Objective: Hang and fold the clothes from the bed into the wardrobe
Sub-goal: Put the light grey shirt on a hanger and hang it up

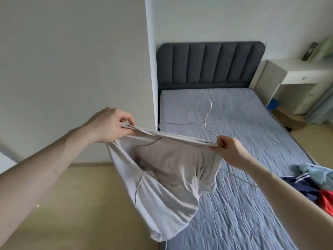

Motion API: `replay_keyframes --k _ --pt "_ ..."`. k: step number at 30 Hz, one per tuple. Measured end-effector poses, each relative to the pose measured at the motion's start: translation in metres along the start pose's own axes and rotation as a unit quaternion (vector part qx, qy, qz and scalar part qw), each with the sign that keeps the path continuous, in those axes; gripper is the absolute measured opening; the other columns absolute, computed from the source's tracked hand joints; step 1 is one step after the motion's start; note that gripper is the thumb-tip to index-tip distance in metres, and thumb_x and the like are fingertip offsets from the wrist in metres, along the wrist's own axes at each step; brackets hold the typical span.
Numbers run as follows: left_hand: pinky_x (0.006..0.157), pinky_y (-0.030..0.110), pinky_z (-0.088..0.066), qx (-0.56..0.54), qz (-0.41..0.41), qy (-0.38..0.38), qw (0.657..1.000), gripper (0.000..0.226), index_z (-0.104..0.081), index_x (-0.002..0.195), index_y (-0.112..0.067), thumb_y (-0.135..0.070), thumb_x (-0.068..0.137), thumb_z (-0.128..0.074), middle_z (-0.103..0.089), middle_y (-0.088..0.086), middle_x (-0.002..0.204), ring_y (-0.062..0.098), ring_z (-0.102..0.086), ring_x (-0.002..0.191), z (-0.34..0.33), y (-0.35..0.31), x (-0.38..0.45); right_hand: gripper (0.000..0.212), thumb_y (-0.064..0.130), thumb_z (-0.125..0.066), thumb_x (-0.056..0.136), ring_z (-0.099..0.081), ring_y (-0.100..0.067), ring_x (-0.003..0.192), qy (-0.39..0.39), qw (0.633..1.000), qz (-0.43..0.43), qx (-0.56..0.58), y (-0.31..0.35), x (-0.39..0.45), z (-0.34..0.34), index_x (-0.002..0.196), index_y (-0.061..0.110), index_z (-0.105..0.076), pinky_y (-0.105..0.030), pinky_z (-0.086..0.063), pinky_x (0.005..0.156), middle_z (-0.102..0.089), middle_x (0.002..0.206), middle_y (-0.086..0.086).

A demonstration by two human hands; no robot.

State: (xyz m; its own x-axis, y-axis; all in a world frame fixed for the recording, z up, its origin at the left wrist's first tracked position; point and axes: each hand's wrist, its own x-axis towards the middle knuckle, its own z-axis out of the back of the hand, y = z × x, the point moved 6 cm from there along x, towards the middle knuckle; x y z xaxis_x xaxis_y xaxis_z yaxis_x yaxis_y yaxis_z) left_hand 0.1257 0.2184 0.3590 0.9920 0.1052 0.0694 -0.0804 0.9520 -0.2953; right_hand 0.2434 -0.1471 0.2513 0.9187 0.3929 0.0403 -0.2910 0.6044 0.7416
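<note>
Bed [243,159]: single, set lengthwise against a white wall [63,60]; mattress w/ grey-blue quilted cover, stitched, lightly wrinkled. Headboard [210,64]: dark grey upholstered, vertical channel padding, rounded corners. Floor [72,204]: pale beige, smooth. Counter [297,78]: white, boxy, right of headboard, w/ a dark slim object on top, too blurred to identify. Blue item [273,105] on floor beneath it, unclear. Wire hanger [205,120]: thin, pale metal, flat on mattress near centre; 2nd thin wire partly hidden under the shirt's right edge. Shirt [162,177]: beige-grey soft knit, thin, draping; held in the air over the bed's left edge, hem pulled taut between both hands, body sagging below in a pouch, inside visible. Left hand [110,126]: fingers curled, pinching hem at left end. Right hand [228,147]: fingers clenched on hem at right end. Clothes pile [313,184]: on bed at right frame edge; teal, navy w/ white-striped trim, red pieces, crumpled, overlapping.
</note>
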Motion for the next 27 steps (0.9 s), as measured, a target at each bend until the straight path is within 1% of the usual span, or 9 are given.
replay_keyframes --k 2,4,7,11,15,17,19,23,27 --pt "0.069 0.030 -0.052 0.050 0.040 0.017 0.998 0.042 -0.068 0.082 -0.046 -0.083 0.062 -0.073 -0.066 -0.016 0.074 0.012 -0.063 0.074 -0.005 0.017 -0.004 0.048 0.028 -0.075 0.080 -0.020 -0.008 0.055 -0.023 0.997 0.003 0.071 0.027 0.010 0.010 0.066 0.022 -0.029 -0.028 -0.018 0.050 -0.027 0.058 0.009" --pt "0.067 0.030 -0.052 0.092 0.063 0.018 0.994 0.049 -0.067 0.081 -0.041 -0.086 0.063 -0.070 -0.064 -0.015 0.071 0.010 -0.061 0.071 -0.004 0.030 -0.006 0.053 0.011 -0.080 0.079 -0.021 -0.009 0.056 -0.052 0.988 0.004 0.147 0.056 0.018 0.021 0.066 0.023 -0.030 -0.028 -0.017 0.049 -0.027 0.061 0.008" --pt "0.063 0.030 -0.049 0.048 0.065 0.031 0.996 0.029 -0.067 0.075 -0.035 -0.063 0.079 -0.074 -0.065 -0.013 0.066 0.014 -0.064 0.069 -0.004 0.043 -0.004 0.055 0.004 -0.081 0.073 -0.023 -0.010 0.059 -0.048 0.974 0.027 0.219 0.095 0.024 0.037 0.065 0.026 -0.031 -0.029 -0.020 0.052 -0.028 0.063 0.006" --pt "0.055 0.025 -0.041 -0.224 0.080 0.168 0.957 0.010 -0.072 0.074 -0.027 -0.037 0.074 -0.071 -0.065 -0.008 0.071 0.013 -0.059 0.069 -0.015 0.028 -0.006 0.049 0.006 -0.076 0.066 -0.027 -0.013 0.061 0.006 0.973 0.054 0.222 0.135 0.024 0.045 0.067 0.027 -0.032 -0.032 -0.022 0.055 -0.031 0.066 0.003" --pt "0.069 0.034 -0.041 -0.191 0.055 0.250 0.948 0.038 -0.069 0.088 -0.017 -0.048 0.069 -0.079 -0.064 -0.006 0.080 0.011 -0.059 0.075 -0.030 -0.001 -0.005 0.053 -0.008 -0.075 0.070 -0.027 -0.012 0.061 0.011 0.980 0.083 0.182 0.161 0.025 0.043 0.068 0.025 -0.034 -0.028 -0.024 0.053 -0.030 0.067 0.000" --pt "0.063 0.031 -0.036 -0.086 0.018 0.217 0.972 0.035 -0.061 0.077 -0.016 -0.050 0.073 -0.071 -0.054 -0.009 0.067 0.013 -0.050 0.065 -0.031 -0.009 0.000 0.052 -0.012 -0.073 0.071 -0.027 -0.014 0.062 0.012 0.983 0.086 0.161 0.165 0.024 0.045 0.069 0.024 -0.035 -0.028 -0.023 0.052 -0.030 0.068 -0.001" --pt "0.057 0.032 -0.032 -0.018 -0.014 0.115 0.993 0.035 -0.051 0.066 -0.016 -0.048 0.078 -0.058 -0.046 -0.007 0.057 0.015 -0.039 0.061 -0.020 -0.013 0.008 0.049 -0.011 -0.071 0.070 -0.027 -0.015 0.064 0.006 0.989 0.093 0.115 0.163 0.021 0.051 0.070 0.022 -0.034 -0.028 -0.023 0.053 -0.030 0.068 0.000" --pt "0.061 0.030 -0.035 -0.246 0.042 -0.080 0.965 0.022 -0.072 0.079 -0.017 -0.016 0.080 -0.050 -0.062 -0.011 0.070 0.015 -0.049 0.066 0.015 0.002 0.015 0.043 -0.005 -0.070 0.068 -0.031 -0.011 0.063 -0.011 0.994 0.109 0.017 0.140 0.012 0.059 0.067 0.021 -0.037 -0.027 -0.030 0.057 -0.038 0.066 0.007" --pt "0.080 0.032 -0.044 -0.387 0.023 -0.136 0.912 0.040 -0.078 0.092 -0.019 -0.015 0.070 -0.045 -0.077 0.000 0.095 0.014 -0.061 0.087 0.047 -0.028 0.014 0.047 0.006 -0.081 0.070 -0.035 -0.015 0.066 -0.006 0.996 0.086 -0.004 0.108 0.008 0.044 0.067 0.023 -0.038 -0.031 -0.033 0.062 -0.043 0.067 0.009"
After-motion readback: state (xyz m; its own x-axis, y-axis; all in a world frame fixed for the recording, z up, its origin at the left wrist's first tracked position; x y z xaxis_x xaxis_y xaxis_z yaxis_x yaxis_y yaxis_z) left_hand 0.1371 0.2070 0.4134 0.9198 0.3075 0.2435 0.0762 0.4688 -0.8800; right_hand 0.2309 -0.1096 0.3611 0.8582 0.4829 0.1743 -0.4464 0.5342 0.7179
